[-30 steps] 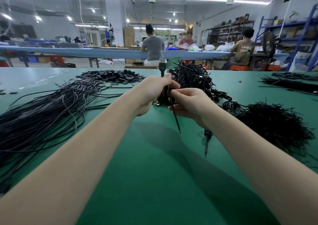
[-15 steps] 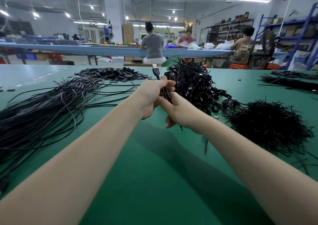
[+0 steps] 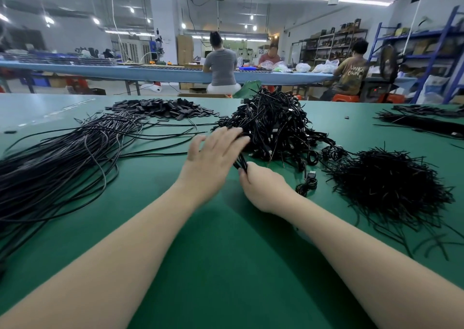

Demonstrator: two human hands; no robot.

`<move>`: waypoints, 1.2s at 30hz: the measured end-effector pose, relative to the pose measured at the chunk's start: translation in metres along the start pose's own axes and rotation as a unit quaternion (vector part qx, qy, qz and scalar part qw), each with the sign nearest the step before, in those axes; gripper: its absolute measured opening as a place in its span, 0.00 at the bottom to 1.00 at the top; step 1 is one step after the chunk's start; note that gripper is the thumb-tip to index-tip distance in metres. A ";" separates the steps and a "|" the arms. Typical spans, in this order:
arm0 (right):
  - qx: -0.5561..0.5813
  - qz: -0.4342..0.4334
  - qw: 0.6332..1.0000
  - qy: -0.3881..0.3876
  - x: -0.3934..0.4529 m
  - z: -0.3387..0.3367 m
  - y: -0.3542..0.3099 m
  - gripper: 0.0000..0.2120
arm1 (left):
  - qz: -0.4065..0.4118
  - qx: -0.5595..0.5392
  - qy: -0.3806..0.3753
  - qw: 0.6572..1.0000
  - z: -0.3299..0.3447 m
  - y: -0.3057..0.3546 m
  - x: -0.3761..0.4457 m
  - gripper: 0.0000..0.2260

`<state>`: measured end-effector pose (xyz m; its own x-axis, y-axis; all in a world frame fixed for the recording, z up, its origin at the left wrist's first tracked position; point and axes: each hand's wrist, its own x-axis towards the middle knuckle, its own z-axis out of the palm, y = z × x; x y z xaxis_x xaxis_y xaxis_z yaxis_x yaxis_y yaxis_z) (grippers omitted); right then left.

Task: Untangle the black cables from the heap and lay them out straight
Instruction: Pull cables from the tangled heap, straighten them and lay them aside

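Observation:
A tangled heap of black cables (image 3: 273,125) sits in the middle of the green table (image 3: 226,266). My right hand (image 3: 263,188) is closed around a thin bunch of black cables (image 3: 241,163) at the heap's near left foot. My left hand (image 3: 213,157) hovers beside it with fingers spread flat, its fingertips reaching the heap's left edge and holding nothing. To the left, long black cables (image 3: 62,157) lie stretched out in a loose sheaf. A small coiled cable with a USB plug (image 3: 307,183) lies just right of my right hand.
A bristly pile of short black ties (image 3: 386,188) lies at the right. Flat black pieces (image 3: 160,107) are heaped at the back left, and more black cables (image 3: 421,120) lie at the far right. Other people sit at a blue bench (image 3: 100,68) behind the table.
My left hand has let go of the cable with the plug end and opened flat toward the heap. My right hand has dropped lower, still gripping the cables. The upright plug is gone.

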<state>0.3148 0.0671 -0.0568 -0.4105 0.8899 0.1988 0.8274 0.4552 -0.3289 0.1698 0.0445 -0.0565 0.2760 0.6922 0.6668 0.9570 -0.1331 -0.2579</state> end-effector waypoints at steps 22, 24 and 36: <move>-0.477 -0.052 0.874 0.081 0.022 -0.130 0.051 0.32 | -0.148 -0.179 -0.103 0.967 0.014 0.023 0.000 0.13; -0.410 0.058 0.910 0.006 0.019 -0.144 0.069 0.27 | -0.193 -0.211 -0.113 0.952 0.016 0.016 -0.001 0.15; -0.451 0.039 0.888 -0.075 -0.008 -0.125 0.122 0.13 | -0.237 -0.393 -0.185 0.869 0.016 0.008 0.003 0.17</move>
<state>0.4668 0.1120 0.0164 -0.3284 0.9426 0.0603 0.7984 0.2429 0.5509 0.1768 0.0571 -0.0675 -0.0749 0.9630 0.2590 0.7607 -0.1127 0.6393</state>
